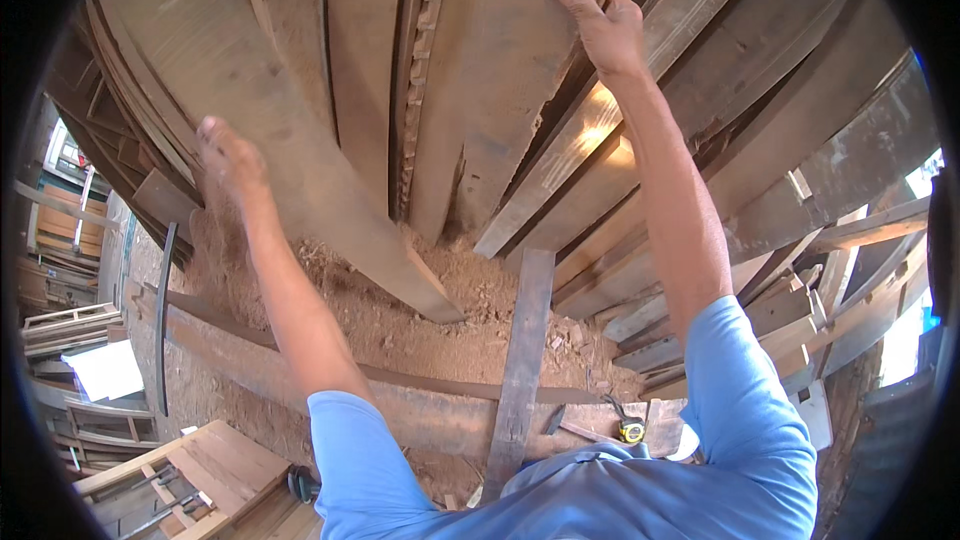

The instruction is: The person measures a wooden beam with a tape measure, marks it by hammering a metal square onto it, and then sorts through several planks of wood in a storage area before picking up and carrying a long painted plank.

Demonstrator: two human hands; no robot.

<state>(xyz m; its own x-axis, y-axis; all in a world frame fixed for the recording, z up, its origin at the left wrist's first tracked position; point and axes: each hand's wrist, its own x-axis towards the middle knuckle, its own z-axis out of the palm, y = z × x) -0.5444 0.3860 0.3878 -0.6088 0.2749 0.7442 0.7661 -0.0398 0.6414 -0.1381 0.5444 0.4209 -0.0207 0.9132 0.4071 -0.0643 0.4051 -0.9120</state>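
Note:
Before me, many wooden boards stand leaning, their lower ends in sawdust. My right hand [611,30] grips the edge of a wide, rough-edged board [517,67], thumb on its face and fingers behind. My left hand [232,157], blurred, is at the left edge of another wide board [300,142], whose pointed lower end rests in the sawdust [480,285]. Whether its fingers close on that edge is unclear. Between the two boards stand several more planks [364,67] and a strip with a notched edge [424,52].
A long beam [420,412] lies across in front of me, with a narrow board [525,345] over it. On the beam sits a yellow tape measure [631,430]. A wooden panel with clamps [225,465] is at lower left. More planks [780,187] lean at right.

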